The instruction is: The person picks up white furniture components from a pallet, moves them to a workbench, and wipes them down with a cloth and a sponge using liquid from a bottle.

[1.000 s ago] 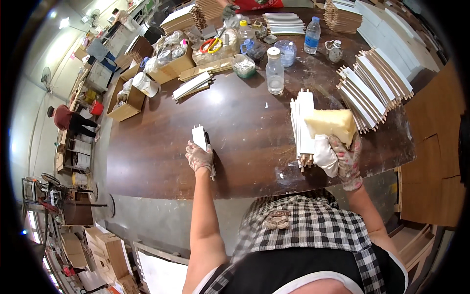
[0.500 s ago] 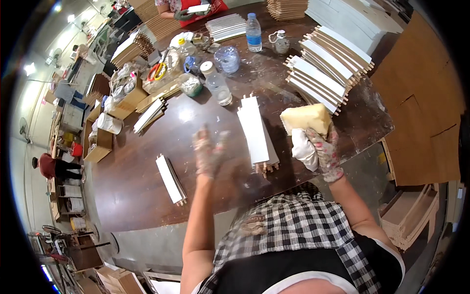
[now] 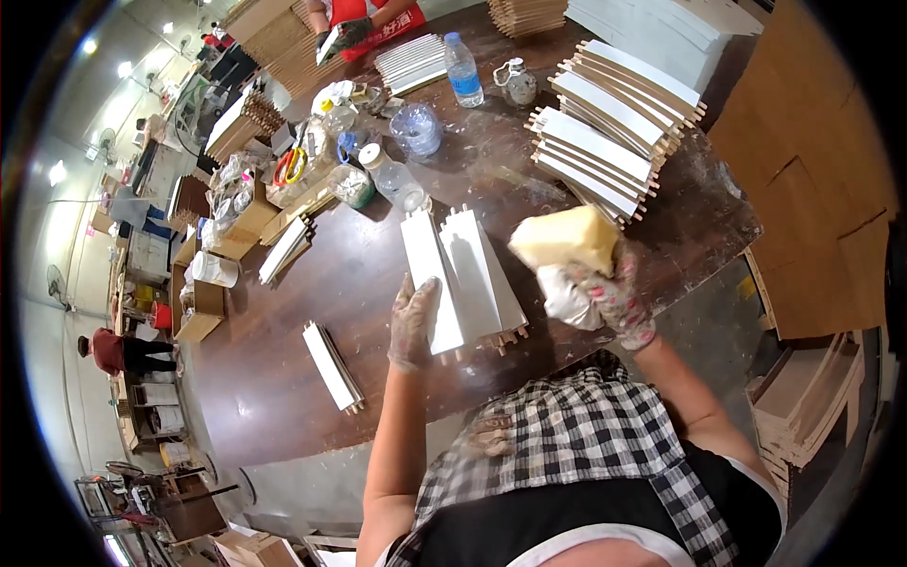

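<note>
My left hand [image 3: 410, 326], in a stained patterned glove, grips the left edge of a long white slat [image 3: 433, 283] with wooden pegs at its ends, thumb on its face. Right beside that slat lies a small stack of similar white slats [image 3: 482, 274], pegs showing at the near end. My gloved right hand [image 3: 622, 300] is closed on a yellow sponge block [image 3: 567, 238] and a bunched white cloth [image 3: 567, 299], to the right of the stack. Some of the right fingers are hidden behind the sponge and cloth.
Smaller slat bundles lie left [image 3: 333, 367] and far left [image 3: 285, 249]. Large slat stacks [image 3: 605, 142] stand at the right. Bottles [image 3: 463, 71], jars [image 3: 351, 186], scissors [image 3: 291, 166] and cardboard boxes [image 3: 200, 307] line the far side. A co-worker's gloved hand [image 3: 354, 34] holds a white piece.
My left hand has come right and taken hold of a white slat, now beside the stack. The right hand with sponge and cloth has shifted left, toward the stack. The view has turned slightly.
</note>
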A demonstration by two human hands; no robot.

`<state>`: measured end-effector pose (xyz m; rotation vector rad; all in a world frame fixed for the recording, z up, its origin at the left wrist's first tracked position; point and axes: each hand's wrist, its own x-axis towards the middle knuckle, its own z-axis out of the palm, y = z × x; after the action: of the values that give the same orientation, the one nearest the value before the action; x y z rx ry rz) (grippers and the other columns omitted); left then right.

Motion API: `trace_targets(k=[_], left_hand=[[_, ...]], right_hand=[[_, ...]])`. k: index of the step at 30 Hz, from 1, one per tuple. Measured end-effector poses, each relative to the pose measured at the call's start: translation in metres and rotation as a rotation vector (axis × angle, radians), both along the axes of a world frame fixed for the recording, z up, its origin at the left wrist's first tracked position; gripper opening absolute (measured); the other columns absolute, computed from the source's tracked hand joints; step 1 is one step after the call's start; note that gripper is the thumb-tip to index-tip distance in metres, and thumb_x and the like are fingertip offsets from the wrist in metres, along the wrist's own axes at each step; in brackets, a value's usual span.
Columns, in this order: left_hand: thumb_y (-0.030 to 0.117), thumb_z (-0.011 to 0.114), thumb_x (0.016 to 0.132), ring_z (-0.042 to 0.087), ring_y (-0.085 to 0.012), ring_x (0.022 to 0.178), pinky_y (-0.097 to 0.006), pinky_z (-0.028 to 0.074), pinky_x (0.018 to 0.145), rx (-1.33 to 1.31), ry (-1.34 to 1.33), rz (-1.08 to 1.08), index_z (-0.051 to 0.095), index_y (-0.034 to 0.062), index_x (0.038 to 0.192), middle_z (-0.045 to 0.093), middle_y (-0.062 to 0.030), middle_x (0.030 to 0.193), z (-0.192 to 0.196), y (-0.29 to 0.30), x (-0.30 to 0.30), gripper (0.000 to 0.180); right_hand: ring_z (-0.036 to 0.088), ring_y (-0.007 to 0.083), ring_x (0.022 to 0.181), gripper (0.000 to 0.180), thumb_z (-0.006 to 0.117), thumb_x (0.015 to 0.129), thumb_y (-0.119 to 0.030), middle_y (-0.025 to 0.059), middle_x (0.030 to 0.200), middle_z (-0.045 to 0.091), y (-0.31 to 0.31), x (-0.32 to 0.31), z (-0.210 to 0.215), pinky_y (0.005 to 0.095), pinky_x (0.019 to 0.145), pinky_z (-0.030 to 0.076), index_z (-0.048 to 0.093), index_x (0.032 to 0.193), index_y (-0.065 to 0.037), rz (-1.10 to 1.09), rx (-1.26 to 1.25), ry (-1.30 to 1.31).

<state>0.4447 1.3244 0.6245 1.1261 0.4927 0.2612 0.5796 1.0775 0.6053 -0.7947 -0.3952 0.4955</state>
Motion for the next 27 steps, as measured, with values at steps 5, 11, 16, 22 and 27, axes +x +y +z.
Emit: trace_targets(k=[5,11,16,22,27], left_hand=[[0.019,0.046,0.091,0.059,-0.0185,0.096,-0.029,0.048,0.082,0.484,-0.078,0.066,0.039,-0.0044,0.134,0.059,-0.0142,0.112,-0.005,-0.003,-0.023,0.050],[0.016,0.042,0.093,0.055,-0.0209,0.107,-0.032,0.044,0.091,0.619,-0.103,0.088,0.034,-0.0049,0.138,0.055,-0.0156,0.121,0.027,-0.007,-0.044,0.050],[0.012,0.046,0.091,0.045,-0.0196,0.121,-0.033,0.037,0.100,0.370,-0.018,0.063,0.032,0.0021,0.142,0.045,-0.0149,0.137,0.057,-0.009,-0.055,0.054],[0.012,0.047,0.091,0.044,-0.0187,0.121,-0.031,0.036,0.100,0.438,0.030,0.022,0.032,0.0000,0.141,0.044,-0.0140,0.138,0.054,0.005,-0.062,0.054],[0.020,0.046,0.092,0.054,-0.0184,0.105,-0.031,0.044,0.092,0.799,-0.031,0.108,0.042,-0.0016,0.135,0.056,-0.0152,0.123,0.040,0.022,-0.049,0.048]], right_hand=[[0.061,0.0249,0.102,0.063,0.079,0.069,-0.017,0.0145,0.116,0.058,0.060,-0.023,0.041,0.0387,0.088,0.053,0.049,0.124,-0.008,0.069,0.054,-0.843],[0.062,0.0238,0.101,0.065,0.081,0.067,-0.023,0.0131,0.113,0.060,0.074,-0.019,0.058,0.0341,0.088,0.052,0.050,0.122,-0.004,0.138,-0.285,-0.950],[0.065,0.0208,0.092,0.061,0.078,0.071,-0.031,0.0116,0.103,0.064,0.108,0.017,0.072,0.0328,0.081,0.056,0.051,0.120,-0.004,-0.119,-0.455,-1.055],[0.063,0.0194,0.093,0.061,0.079,0.072,-0.030,0.0101,0.101,0.063,0.113,0.005,0.090,0.0331,0.082,0.053,0.051,0.119,-0.004,-0.208,-0.619,-1.095],[0.063,0.0189,0.094,0.059,0.082,0.065,-0.023,0.0099,0.105,0.062,0.108,-0.036,0.073,0.0312,0.082,0.054,0.054,0.114,-0.005,0.014,-0.341,-1.000]])
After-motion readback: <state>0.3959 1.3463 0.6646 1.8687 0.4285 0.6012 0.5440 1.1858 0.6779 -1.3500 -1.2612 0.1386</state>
